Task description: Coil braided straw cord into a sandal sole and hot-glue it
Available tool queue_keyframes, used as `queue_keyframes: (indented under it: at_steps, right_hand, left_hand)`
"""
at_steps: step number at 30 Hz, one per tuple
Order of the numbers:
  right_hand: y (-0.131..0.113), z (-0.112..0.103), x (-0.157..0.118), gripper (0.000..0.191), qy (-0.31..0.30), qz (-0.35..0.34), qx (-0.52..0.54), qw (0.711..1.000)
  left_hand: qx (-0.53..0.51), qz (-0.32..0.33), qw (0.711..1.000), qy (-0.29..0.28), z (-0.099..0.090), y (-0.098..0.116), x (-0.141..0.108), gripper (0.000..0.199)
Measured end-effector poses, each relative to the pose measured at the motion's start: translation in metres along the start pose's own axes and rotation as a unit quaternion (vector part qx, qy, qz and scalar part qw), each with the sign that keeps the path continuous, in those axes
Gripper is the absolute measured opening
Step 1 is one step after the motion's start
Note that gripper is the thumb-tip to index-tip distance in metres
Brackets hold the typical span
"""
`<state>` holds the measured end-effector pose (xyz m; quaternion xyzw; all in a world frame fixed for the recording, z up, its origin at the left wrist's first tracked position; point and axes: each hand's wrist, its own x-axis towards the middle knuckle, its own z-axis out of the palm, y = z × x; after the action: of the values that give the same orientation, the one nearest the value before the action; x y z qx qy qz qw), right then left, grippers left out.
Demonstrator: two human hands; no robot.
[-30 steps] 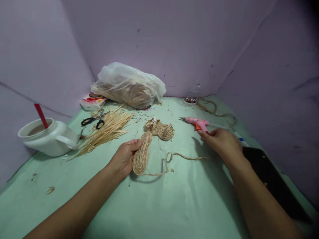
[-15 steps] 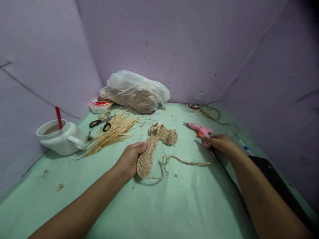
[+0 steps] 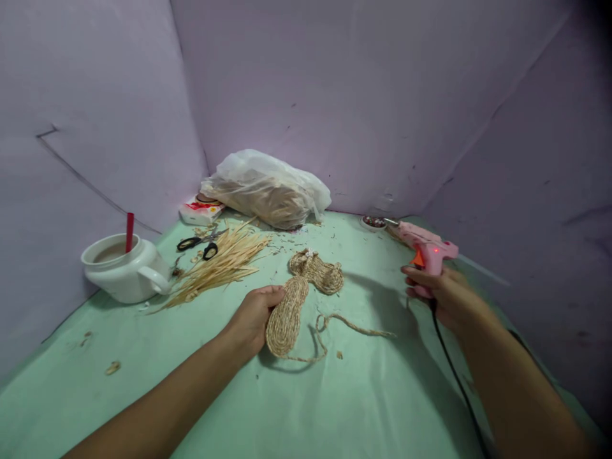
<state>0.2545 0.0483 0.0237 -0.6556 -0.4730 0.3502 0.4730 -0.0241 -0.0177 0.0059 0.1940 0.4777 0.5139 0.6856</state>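
My left hand (image 3: 253, 319) is closed on the edge of a braided straw sole (image 3: 287, 317), an oval of coiled cord held tilted over the table. From its lower end a loose tail of braided cord (image 3: 354, 326) curls to the right across the cloth. Just behind the sole lies a finished-looking small woven slipper (image 3: 318, 273) with a white ornament on its strap. My right hand (image 3: 447, 290) grips the handle of a pink glue gun (image 3: 425, 245), raised above the table with its nozzle pointing left and a red light lit. The fingers sit below its orange trigger.
Black-handled scissors (image 3: 201, 244) lie beside loose straw strips (image 3: 222, 261). A white pot (image 3: 129, 280) holding a red stick stands at left. A plastic bag (image 3: 272, 191), a small box (image 3: 201, 212) and a dish of beads (image 3: 373, 222) are at the back. The gun's black cord (image 3: 454, 370) hangs down right.
My right hand has lifted the glue gun off the table, up and to the right, with a fuller grip on its handle. My left hand still holds the sole; the view has shifted slightly.
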Motion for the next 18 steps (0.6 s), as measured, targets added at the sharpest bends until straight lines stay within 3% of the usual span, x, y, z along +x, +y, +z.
queue_keyframes:
  at_steps: [4, 8, 12, 18]
  right_hand:
    - [-0.015, 0.025, -0.057, 0.034, -0.104, 0.056, 0.130, 0.985]
    - [-0.012, 0.063, -0.097, 0.034, -0.185, 0.094, 0.115, 0.972]
    - [-0.006, 0.081, -0.107, 0.030, -0.182, 0.074, 0.107, 0.975]
    - [0.001, 0.077, -0.102, 0.030, -0.146, 0.088, 0.152, 0.974]
  left_hand:
    - [0.030, -0.012, 0.999, -0.029, 0.006, -0.008, -0.009, 0.010]
    - [0.070, -0.003, 0.993, -0.094, 0.012, -0.022, -0.018, 0.019]
    - [0.074, -0.006, 0.989, -0.125, 0.015, -0.030, -0.022, 0.027]
    - [0.106, -0.025, 0.986, -0.130, 0.015, -0.030, -0.024, 0.027]
